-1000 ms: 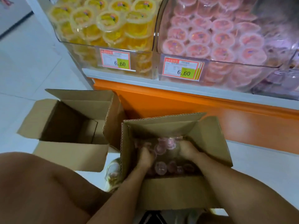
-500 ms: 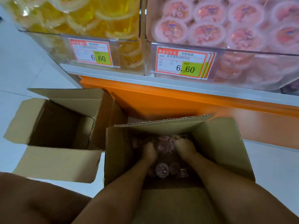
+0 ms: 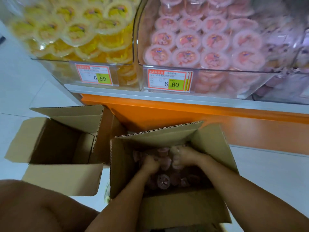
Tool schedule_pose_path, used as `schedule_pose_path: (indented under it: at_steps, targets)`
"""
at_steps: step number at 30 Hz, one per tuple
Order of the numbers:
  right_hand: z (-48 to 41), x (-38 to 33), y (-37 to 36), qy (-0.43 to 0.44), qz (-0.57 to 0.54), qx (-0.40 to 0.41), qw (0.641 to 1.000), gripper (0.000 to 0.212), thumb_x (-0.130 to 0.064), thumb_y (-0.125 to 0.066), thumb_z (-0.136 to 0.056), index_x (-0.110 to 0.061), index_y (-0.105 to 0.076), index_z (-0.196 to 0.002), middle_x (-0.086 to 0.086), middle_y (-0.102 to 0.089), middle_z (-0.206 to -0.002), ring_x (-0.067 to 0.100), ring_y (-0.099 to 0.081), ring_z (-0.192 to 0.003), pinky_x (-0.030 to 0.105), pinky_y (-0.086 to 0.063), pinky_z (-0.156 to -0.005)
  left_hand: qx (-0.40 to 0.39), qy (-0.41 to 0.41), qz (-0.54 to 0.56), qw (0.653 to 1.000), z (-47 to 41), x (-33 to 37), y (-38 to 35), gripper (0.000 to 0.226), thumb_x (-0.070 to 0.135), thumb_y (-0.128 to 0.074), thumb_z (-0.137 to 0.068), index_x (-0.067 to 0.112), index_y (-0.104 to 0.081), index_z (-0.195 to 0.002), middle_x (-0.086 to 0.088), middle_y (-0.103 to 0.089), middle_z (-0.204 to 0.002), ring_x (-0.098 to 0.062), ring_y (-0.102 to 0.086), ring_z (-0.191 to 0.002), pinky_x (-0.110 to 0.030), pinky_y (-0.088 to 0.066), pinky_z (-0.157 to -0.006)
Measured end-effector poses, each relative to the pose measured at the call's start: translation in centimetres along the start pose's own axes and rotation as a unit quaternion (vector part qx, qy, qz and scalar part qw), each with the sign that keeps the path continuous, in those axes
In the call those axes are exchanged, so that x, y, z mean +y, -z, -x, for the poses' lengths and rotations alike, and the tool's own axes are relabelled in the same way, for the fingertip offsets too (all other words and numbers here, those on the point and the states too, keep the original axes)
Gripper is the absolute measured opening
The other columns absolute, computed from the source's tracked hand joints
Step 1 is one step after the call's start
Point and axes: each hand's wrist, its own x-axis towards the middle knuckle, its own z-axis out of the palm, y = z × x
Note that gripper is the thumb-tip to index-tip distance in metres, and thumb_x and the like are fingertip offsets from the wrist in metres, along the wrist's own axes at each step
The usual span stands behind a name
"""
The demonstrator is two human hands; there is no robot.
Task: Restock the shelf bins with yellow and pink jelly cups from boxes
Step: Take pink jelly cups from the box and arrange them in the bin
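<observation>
Over the last second we've drawn both hands closer together, left hand (image 3: 150, 164) and right hand (image 3: 182, 156) now curled around small pink plastic jelly cups (image 3: 163, 180) in the open brown cardboard box (image 3: 123, 164), so we're probably about to lift a batch.

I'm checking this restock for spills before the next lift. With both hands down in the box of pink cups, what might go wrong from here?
1. Both hands, left and right, gather loose pink jelly cups at once; some may slip on the lift.
2. The pink bin already looks heaped, so added cups might roll off.
3. The box's raised flap may snag a forearm.
</observation>
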Motion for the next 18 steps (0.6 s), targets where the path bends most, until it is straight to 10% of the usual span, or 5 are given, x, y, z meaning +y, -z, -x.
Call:
schedule_pose_path:
  at_steps: [6,10,18]
  targets:
    - [9.2,-4.2,8.3,-0.02,0.046,-0.157,0.986,0.031,-0.019,-0.065,-0.086,-0.004,-0.061,-0.113,-0.001,-0.066,-0.078,0.003,-0.062,-0.063,0.017,-0.051,-0.054,-0.266,0.001,0.245,0.932,7.8,4.9,4.3,0.017,0.012,-0.052,-0.094,0.01,-0.066,-0.104,-0.008,-0.071,-0.099,-0.022,-0.066,-0.099,-0.031,-0.053,-0.089]
    - [16.1,-6.1,13.1,0.062,0.026,-0.097,0.993,0.03,-0.012,-0.068,-0.073,-0.021,-0.064,-0.101,0.005,-0.066,-0.086,0.013,-0.063,-0.067,0.021,-0.052,-0.059,-0.35,-0.099,0.368,0.856,12.5,9.5,7.1,0.038,0.006,-0.053,-0.091,0.005,-0.052,-0.128,-0.024,-0.062,-0.117,-0.03,-0.067,-0.1,-0.034,-0.057,-0.082]
    - [27.4,-5.1,15.7,0.179,-0.392,0.033,0.902,0.039,-0.005,-0.071,-0.08,-0.016,-0.063,-0.116,0.014,-0.063,-0.11,0.023,-0.069,-0.078,0.026,-0.056,-0.063,-0.34,-0.206,0.433,0.809,20.1,18.0,9.5,0.067,-0.009,-0.078,-0.059,0.001,-0.053,-0.12,-0.029,-0.066,-0.1,-0.035,-0.07,-0.082,-0.033,-0.059,-0.065]
